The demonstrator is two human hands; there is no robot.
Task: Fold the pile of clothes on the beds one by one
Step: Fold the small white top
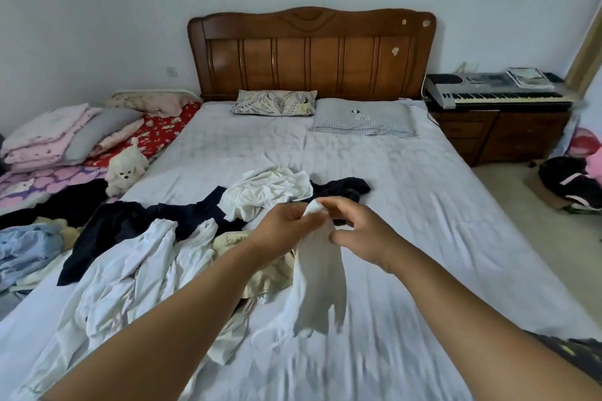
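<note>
Ahead of me: wooden headboard; two pillows just below it. To my right: keyboard on a cabinet. To my left: white plush dog, folded pink bedding.

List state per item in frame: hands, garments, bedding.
left hand: pinches top of white garment
right hand: fingers curled beside garment top, contact unclear
white garment: held up, hanging, unfolded
white shirt: crumpled on bed
dark clothes: unfolded, spread
crumpled white cloth: bunched, unfolded
floral pillow: flat at headboard
checked pillow: flat
plush dog: sitting upright
</note>
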